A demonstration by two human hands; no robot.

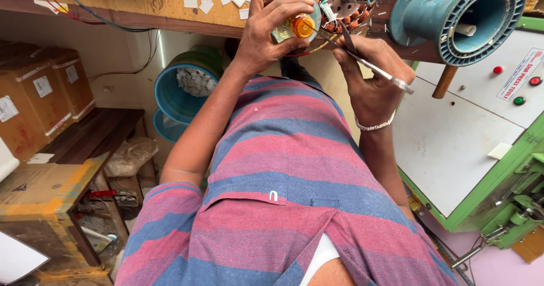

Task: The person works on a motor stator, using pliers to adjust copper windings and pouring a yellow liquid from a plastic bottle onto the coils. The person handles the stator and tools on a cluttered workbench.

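— So what's in hand?
— Left hand fingers curl clamped round a small bottle with an orange cap; right hand pinches a thin metal rod, tip by the stator just beyond.
— Step?
— Likely winding work; next wants steady aim.

Brown cardboard boxes with white rectangular labels, stacked at far left; a worn cardboard carton below them; a white, red-printed rectangular sticker on the grey machine panel, right.
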